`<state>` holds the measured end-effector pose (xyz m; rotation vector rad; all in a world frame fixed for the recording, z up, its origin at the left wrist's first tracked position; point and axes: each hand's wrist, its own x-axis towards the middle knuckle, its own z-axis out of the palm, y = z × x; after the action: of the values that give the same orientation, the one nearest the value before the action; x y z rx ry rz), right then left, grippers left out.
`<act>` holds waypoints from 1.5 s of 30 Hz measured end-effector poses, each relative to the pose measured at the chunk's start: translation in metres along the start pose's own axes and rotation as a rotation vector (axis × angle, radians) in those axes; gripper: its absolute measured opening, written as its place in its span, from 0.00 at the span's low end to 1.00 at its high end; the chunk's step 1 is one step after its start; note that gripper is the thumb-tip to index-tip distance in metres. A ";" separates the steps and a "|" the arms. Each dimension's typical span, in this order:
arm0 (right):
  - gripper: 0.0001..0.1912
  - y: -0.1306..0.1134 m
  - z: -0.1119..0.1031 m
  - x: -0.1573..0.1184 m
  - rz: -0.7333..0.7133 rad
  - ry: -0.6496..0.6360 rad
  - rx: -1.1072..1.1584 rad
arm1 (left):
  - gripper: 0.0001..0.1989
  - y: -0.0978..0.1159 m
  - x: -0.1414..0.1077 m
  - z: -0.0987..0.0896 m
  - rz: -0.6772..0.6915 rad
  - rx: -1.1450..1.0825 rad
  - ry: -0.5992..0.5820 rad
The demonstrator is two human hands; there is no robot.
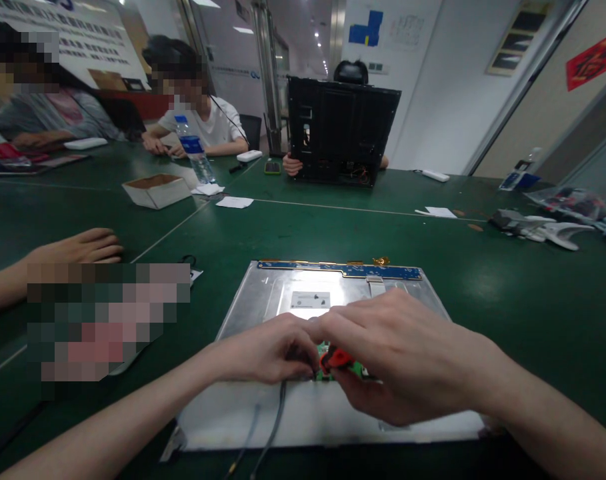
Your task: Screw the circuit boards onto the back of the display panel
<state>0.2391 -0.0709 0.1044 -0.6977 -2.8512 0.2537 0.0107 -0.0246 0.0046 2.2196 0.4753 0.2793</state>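
Observation:
A flat display panel (pixel 247 300) lies in front of me, silvery at the back and white along its near part. My left hand (pixel 275 350) is closed at a small green circuit board (pixel 357 368) on the panel. From under its fingers a thin dark cable (pixel 279 417) runs down past the near edge; the fingertips' exact hold is partly hidden. My right hand (pixel 403 360) grips a red-and-black tool (pixel 337 359) over the board, its kind hidden by the fingers. Both hands meet there. A blue circuit strip (pixel 327 269) lines the panel's far edge.
At the left rests another person's hand (pixel 83 247) near a blurred-out flat object (pixel 107 320). Across the green table (pixel 307 230), a person holds up a black panel (pixel 343 127). A paper box (pixel 155 190), a water bottle (pixel 195 150) and grey-white parts (pixel 537 225) are farther off.

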 end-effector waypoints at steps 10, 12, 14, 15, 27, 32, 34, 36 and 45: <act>0.08 -0.002 -0.001 0.002 0.025 0.025 -0.033 | 0.05 -0.002 -0.001 0.001 -0.007 -0.003 0.003; 0.11 -0.002 -0.002 0.001 0.007 -0.010 0.012 | 0.06 -0.002 -0.002 0.002 -0.006 -0.005 0.007; 0.15 -0.002 -0.001 0.001 0.006 -0.004 0.003 | 0.05 -0.001 -0.001 0.002 0.002 -0.007 -0.002; 0.17 -0.001 -0.001 0.001 0.013 0.007 -0.017 | 0.04 -0.001 -0.001 0.002 0.002 -0.008 -0.010; 0.13 -0.002 -0.003 0.002 0.033 0.036 0.015 | 0.02 0.000 0.001 0.002 0.030 -0.031 0.021; 0.03 -0.001 -0.001 0.002 0.063 0.050 -0.043 | 0.05 0.001 0.003 0.000 0.056 -0.030 -0.015; 0.05 -0.001 -0.001 0.001 0.051 0.039 -0.014 | 0.05 0.001 0.003 -0.001 0.052 -0.024 -0.004; 0.09 -0.001 -0.001 0.000 0.027 0.041 0.006 | 0.05 0.001 0.002 -0.001 0.042 -0.017 0.000; 0.04 -0.004 0.001 0.003 0.039 0.088 -0.051 | 0.06 0.003 0.001 0.000 0.078 0.012 -0.003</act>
<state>0.2347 -0.0730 0.1045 -0.7557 -2.7713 0.1525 0.0124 -0.0255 0.0067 2.2527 0.3903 0.3148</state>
